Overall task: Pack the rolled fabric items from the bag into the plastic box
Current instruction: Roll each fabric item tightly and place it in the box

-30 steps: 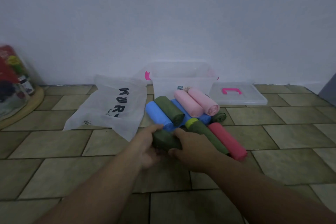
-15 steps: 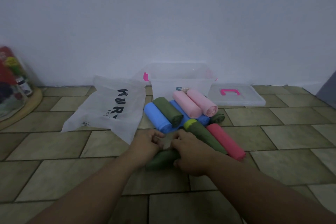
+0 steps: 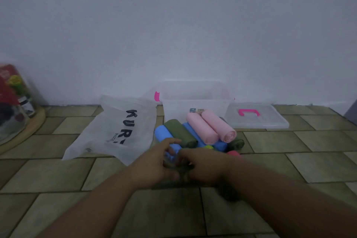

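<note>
Tiled floor (image 3: 58, 189): left hand (image 3: 154, 167), right hand (image 3: 207, 166) grip roll (image 3: 183, 170) near bag (image 3: 116, 131) ("KUR").

Far left: clear glass dome (image 3: 11, 127) on round wooden base (image 3: 38, 121), red and yellow contents blurred. Olive-green tiled floor (image 3: 289, 160) throughout. Plain pale wall (image 3: 173, 25) along far side.

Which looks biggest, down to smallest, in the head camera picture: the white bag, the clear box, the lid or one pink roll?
1. white bag
2. clear box
3. lid, close to the box, which the rolls partly hide, so I am unsure
4. pink roll
</note>
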